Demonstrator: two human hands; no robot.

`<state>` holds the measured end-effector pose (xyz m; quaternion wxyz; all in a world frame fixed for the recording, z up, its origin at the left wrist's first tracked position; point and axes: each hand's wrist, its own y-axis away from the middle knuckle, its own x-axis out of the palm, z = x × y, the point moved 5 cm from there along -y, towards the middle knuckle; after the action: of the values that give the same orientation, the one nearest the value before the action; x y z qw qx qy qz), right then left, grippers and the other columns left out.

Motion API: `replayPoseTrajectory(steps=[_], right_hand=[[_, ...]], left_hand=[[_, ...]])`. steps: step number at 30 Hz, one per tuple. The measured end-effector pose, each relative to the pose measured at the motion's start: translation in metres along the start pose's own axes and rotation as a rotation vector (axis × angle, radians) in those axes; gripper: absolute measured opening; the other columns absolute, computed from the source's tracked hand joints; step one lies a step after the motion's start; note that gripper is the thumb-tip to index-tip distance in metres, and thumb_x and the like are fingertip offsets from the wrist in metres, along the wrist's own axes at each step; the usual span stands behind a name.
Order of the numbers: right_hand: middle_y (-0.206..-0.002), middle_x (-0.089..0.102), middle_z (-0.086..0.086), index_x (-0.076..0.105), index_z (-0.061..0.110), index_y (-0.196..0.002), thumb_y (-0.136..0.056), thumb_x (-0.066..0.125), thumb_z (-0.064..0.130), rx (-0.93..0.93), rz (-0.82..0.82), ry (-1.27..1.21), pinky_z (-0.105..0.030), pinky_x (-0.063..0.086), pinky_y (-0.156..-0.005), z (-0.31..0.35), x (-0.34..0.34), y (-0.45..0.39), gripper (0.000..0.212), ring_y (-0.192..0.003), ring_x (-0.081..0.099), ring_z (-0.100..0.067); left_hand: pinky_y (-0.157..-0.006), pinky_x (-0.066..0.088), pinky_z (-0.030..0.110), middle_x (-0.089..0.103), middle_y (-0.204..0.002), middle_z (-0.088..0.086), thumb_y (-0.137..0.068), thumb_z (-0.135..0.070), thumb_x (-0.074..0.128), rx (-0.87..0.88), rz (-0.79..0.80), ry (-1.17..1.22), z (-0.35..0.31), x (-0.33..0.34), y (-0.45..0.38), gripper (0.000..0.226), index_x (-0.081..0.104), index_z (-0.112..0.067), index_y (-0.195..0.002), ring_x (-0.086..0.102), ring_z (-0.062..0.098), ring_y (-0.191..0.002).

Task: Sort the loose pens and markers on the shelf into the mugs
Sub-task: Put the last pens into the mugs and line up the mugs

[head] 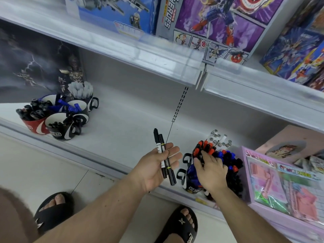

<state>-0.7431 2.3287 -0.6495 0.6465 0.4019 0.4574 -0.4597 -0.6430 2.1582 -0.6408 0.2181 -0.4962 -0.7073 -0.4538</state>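
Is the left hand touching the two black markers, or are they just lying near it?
Touching. The head view shows the two black markers lying across the palm of the left hand, with its thumb pressing them against the fingers.

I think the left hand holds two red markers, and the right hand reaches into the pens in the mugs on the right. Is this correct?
Not quite: the head view shows the two markers in the left hand are black, not red. The rest holds: the right hand reaches into the pens in the mugs on the right.
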Motion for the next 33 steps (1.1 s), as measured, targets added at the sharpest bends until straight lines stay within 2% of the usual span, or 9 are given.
replayPoseTrajectory(steps=[4,7,12,17,19,21,25,29,33], right_hand=[[-0.087,0.073,-0.009,0.065,0.015,-0.106,-0.101,0.045,0.042,0.209,0.271,-0.696,-0.030,0.046,-0.061,0.034,-0.016,0.038,0.034,-0.063,0.062,-0.016],[-0.083,0.075,-0.004,0.058,0.027,-0.102,-0.102,0.042,0.047,0.223,0.470,-0.810,-0.028,0.042,-0.054,0.056,-0.006,0.064,0.026,-0.057,0.061,-0.017],[-0.066,0.063,-0.006,0.069,0.009,-0.096,-0.098,0.058,0.028,0.379,0.319,-1.217,-0.023,0.033,-0.046,0.057,-0.005,0.066,0.022,-0.047,0.043,-0.012],[-0.063,0.058,-0.012,0.072,0.011,-0.100,-0.099,0.055,0.021,0.238,-0.031,-0.948,-0.028,0.048,-0.052,0.037,-0.058,0.059,0.019,-0.045,0.048,-0.021],[-0.082,0.071,-0.002,0.074,0.018,-0.101,-0.099,0.056,0.018,0.126,-0.067,-0.818,-0.014,0.052,-0.068,0.032,-0.077,0.058,0.018,-0.067,0.064,-0.009],[-0.091,0.071,0.014,0.073,0.028,-0.094,-0.096,0.061,0.016,0.009,-0.040,-0.724,-0.006,0.045,-0.072,0.035,-0.089,0.059,0.018,-0.083,0.064,0.003],[-0.072,0.072,0.011,0.069,0.035,-0.091,-0.093,0.061,0.006,-0.082,-0.031,-0.689,-0.017,0.050,-0.063,0.041,-0.097,0.061,0.030,-0.059,0.062,0.001],[-0.086,0.070,0.000,0.060,0.020,-0.120,-0.092,0.053,-0.009,0.009,0.039,-0.898,-0.018,0.052,-0.058,0.040,-0.092,0.065,0.041,-0.054,0.066,-0.007],[-0.079,0.071,-0.007,0.067,0.008,-0.109,-0.092,0.063,0.002,0.104,0.034,-0.967,-0.028,0.054,-0.060,0.024,-0.085,0.069,0.018,-0.059,0.064,-0.018]], left_hand=[[-0.093,0.050,0.034,0.076,-0.099,0.006,-0.103,-0.004,0.040,0.095,-0.071,0.003,-0.002,0.007,-0.009,0.023,0.059,-0.007,-0.116,0.069,0.022,-0.102],[-0.087,0.049,0.029,0.075,-0.102,0.004,-0.102,-0.005,0.042,0.109,-0.064,-0.019,-0.002,0.018,-0.010,0.023,0.059,-0.008,-0.118,0.067,0.019,-0.104],[-0.093,0.048,0.032,0.074,-0.098,0.000,-0.103,-0.005,0.042,0.144,-0.073,-0.223,-0.002,0.027,-0.006,0.021,0.060,-0.012,-0.112,0.064,0.016,-0.107],[-0.073,0.038,0.023,0.060,-0.101,-0.001,-0.103,-0.016,0.040,0.507,-0.330,-1.063,-0.044,0.017,0.001,0.032,0.053,-0.015,-0.133,0.055,0.017,-0.088],[-0.079,0.034,0.016,0.055,-0.128,0.003,-0.104,-0.016,0.040,0.544,-0.197,-1.299,-0.047,0.024,0.004,0.043,0.042,-0.023,-0.146,0.054,0.021,-0.111],[-0.067,0.038,0.017,0.059,-0.125,0.005,-0.104,-0.019,0.041,0.446,0.051,-1.460,-0.032,0.036,0.004,0.043,0.042,-0.030,-0.145,0.059,0.021,-0.097],[-0.084,0.048,0.028,0.067,-0.112,-0.005,-0.103,-0.021,0.043,0.168,0.340,-1.493,0.005,0.043,0.008,0.027,0.052,-0.030,-0.127,0.064,0.017,-0.096],[-0.064,0.045,0.021,0.065,-0.093,-0.002,-0.104,-0.021,0.039,0.091,0.395,-1.548,0.020,0.044,0.014,0.020,0.047,-0.023,-0.122,0.056,0.009,-0.067],[-0.084,0.048,0.033,0.062,-0.117,0.009,-0.103,-0.022,0.041,0.171,0.403,-1.804,0.027,0.049,0.013,0.038,0.038,-0.024,-0.141,0.059,0.020,-0.096]])
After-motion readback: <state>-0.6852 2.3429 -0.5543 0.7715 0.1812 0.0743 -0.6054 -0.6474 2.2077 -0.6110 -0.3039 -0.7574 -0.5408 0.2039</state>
